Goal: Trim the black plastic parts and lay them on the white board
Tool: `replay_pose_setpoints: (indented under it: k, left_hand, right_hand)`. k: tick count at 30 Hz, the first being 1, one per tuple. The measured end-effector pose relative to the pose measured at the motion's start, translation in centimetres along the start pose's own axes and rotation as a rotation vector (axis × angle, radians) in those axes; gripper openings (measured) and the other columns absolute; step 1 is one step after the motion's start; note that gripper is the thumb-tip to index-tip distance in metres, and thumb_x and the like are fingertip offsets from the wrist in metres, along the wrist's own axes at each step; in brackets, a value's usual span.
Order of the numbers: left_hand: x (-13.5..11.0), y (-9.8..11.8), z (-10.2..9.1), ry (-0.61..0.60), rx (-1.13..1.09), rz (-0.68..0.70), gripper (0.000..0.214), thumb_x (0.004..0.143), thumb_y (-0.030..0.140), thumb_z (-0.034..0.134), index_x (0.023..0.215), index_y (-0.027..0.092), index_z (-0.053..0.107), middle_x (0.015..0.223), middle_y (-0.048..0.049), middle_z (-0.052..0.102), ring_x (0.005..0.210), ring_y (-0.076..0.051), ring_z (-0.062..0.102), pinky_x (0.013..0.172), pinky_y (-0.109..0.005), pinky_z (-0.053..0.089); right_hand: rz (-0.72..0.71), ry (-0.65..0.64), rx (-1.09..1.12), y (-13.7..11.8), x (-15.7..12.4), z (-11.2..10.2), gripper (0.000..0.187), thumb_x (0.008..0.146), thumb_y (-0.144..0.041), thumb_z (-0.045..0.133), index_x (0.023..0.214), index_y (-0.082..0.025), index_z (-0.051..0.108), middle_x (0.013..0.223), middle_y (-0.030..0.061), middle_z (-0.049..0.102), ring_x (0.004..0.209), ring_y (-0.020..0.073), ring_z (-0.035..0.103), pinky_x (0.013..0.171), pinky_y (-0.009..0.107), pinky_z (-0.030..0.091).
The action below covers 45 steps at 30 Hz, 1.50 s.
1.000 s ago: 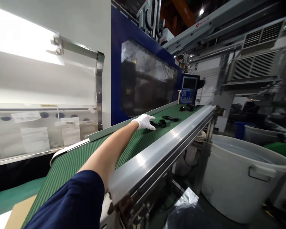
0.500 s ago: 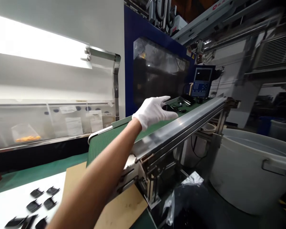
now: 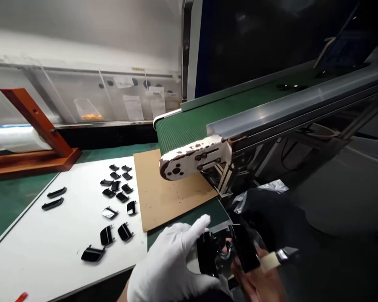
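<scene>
My left hand (image 3: pixel 168 262), in a white glove, grips a glossy black moulded plastic part (image 3: pixel 245 247) at the bottom centre, thumb on its upper side. The part has two dark panels with thinner pieces between them. My right hand (image 3: pixel 264 281) is bare and lies at the part's right side, closed around a craft knife (image 3: pixel 271 261). The knife's blade points right. Some right-hand fingers show through the gap in the part; the rest are hidden. On the white board (image 3: pixel 59 243) to the left lie several small black plastic pieces (image 3: pixel 125 231).
A green conveyor belt (image 3: pixel 189 123) with a metal side rail slopes up to the right, carrying dark parts (image 3: pixel 291 87). Brown cardboard (image 3: pixel 164 201) lies below its end. A plastic-covered dark bag (image 3: pixel 271 209) stands right. A wooden roll holder (image 3: pixel 59 144) is at left.
The gloved left hand was stretched open over the conveyor; now it is down close to me, holding the black part. My right hand with the knife has come into view. The view has turned down and left.
</scene>
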<state>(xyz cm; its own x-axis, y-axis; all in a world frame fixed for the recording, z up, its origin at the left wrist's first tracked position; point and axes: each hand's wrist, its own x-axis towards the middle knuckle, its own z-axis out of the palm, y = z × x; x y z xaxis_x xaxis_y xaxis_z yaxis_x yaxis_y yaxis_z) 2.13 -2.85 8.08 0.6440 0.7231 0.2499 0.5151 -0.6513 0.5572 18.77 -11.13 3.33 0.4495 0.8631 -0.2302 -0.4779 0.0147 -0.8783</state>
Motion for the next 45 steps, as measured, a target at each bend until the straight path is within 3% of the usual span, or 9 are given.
replay_pose_setpoints:
  k: [5, 9, 14, 20, 26, 31, 36, 40, 45]
  left_hand:
    - [-0.7, -2.5, 1.1, 0.015, -0.198, 0.022, 0.107, 0.059, 0.041, 0.089, 0.146, 0.038, 0.028, 0.112, -0.0073, 0.07, 0.099, -0.029, 0.069, 0.087, -0.042, 0.058]
    - [-1.4, -5.0, 4.4, 0.098, -0.534, 0.025, 0.143, 0.039, 0.038, 0.096, 0.148, 0.048, 0.004, 0.133, -0.0039, 0.06, 0.119, -0.03, 0.06, 0.099, -0.043, 0.052]
    - [-1.9, -6.8, 6.8, 0.086, -0.775, -0.141, 0.152, 0.027, 0.027, 0.099, 0.15, 0.042, 0.011, 0.139, -0.0081, 0.055, 0.124, -0.035, 0.056, 0.106, -0.05, 0.046]
    - [-1.4, -7.3, 6.1, 0.052, -0.936, -0.306, 0.147, 0.028, 0.016, 0.098, 0.15, 0.036, 0.02, 0.139, -0.0102, 0.055, 0.128, -0.035, 0.052, 0.106, -0.049, 0.046]
    - [-0.4, -7.8, 5.6, 0.002, -0.866, -0.233, 0.139, 0.035, 0.016, 0.098, 0.15, 0.037, 0.021, 0.135, -0.0083, 0.059, 0.123, -0.031, 0.057, 0.104, -0.044, 0.048]
    - [0.3, -8.7, 5.2, -0.082, -0.514, -0.066, 0.12, 0.059, 0.039, 0.09, 0.151, 0.039, 0.012, 0.13, -0.0082, 0.062, 0.116, -0.029, 0.062, 0.099, -0.042, 0.05]
    - [1.3, -8.6, 3.8, -0.182, -0.254, 0.063, 0.104, 0.071, 0.044, 0.081, 0.15, 0.03, 0.015, 0.112, -0.0081, 0.071, 0.094, -0.026, 0.07, 0.085, -0.037, 0.055]
    - [1.5, -8.3, 3.5, -0.099, -0.272, 0.156, 0.088, 0.08, 0.039, 0.074, 0.148, 0.029, 0.019, 0.099, -0.0039, 0.072, 0.084, -0.021, 0.071, 0.081, -0.034, 0.056]
    - [0.2, -8.3, 4.7, 0.043, -0.388, 0.145, 0.086, 0.074, 0.038, 0.08, 0.145, 0.032, 0.031, 0.12, -0.0066, 0.068, 0.104, -0.023, 0.068, 0.09, -0.033, 0.056]
  right_hand:
    - [-0.023, 0.046, -0.041, 2.2, 0.9, 0.3, 0.033, 0.06, -0.042, 0.087, 0.077, -0.02, 0.071, 0.05, -0.0021, 0.06, 0.029, 0.0011, 0.029, 0.029, 0.016, 0.027]
    - [0.043, 0.056, 0.072, 3.6, 2.5, -0.1, 0.028, 0.062, -0.04, 0.087, 0.071, -0.019, 0.07, 0.067, -0.0002, 0.069, 0.03, -0.0026, 0.034, 0.031, 0.012, 0.03]
    - [0.091, 0.079, 0.124, 4.9, 3.5, 0.3, 0.03, 0.056, -0.04, 0.089, 0.068, -0.022, 0.07, 0.064, -0.0043, 0.067, 0.028, -0.0055, 0.025, 0.034, 0.012, 0.035]
    - [0.095, 0.11, 0.104, 5.5, 4.0, 1.0, 0.029, 0.057, -0.038, 0.09, 0.072, -0.023, 0.071, 0.069, -0.0014, 0.071, 0.027, -0.0053, 0.029, 0.044, 0.016, 0.048]
    - [0.011, 0.081, -0.013, 5.4, 4.3, 1.2, 0.036, 0.054, -0.031, 0.092, 0.084, -0.024, 0.073, 0.067, 0.0018, 0.071, 0.032, 0.0005, 0.037, 0.036, 0.017, 0.04]
    - [-0.009, 0.079, -0.103, 5.2, 4.7, 1.3, 0.035, 0.058, -0.038, 0.09, 0.086, -0.024, 0.074, 0.065, 0.0016, 0.071, 0.031, -0.0002, 0.031, 0.039, 0.019, 0.041]
    - [0.009, -0.044, -0.197, 5.2, 5.2, 0.7, 0.024, 0.066, -0.036, 0.085, 0.078, -0.019, 0.074, 0.07, 0.0063, 0.072, 0.037, 0.004, 0.041, 0.033, 0.016, 0.031]
    - [0.066, -0.076, -0.179, 5.0, 5.1, 0.4, 0.025, 0.068, -0.038, 0.083, 0.074, -0.017, 0.072, 0.066, 0.0047, 0.07, 0.029, 0.0004, 0.033, 0.028, 0.015, 0.023]
    - [0.147, -0.056, -0.054, 4.9, 4.8, 0.8, 0.034, 0.056, -0.04, 0.09, 0.078, -0.021, 0.072, 0.07, 0.0065, 0.073, 0.041, 0.0081, 0.051, 0.031, 0.015, 0.026]
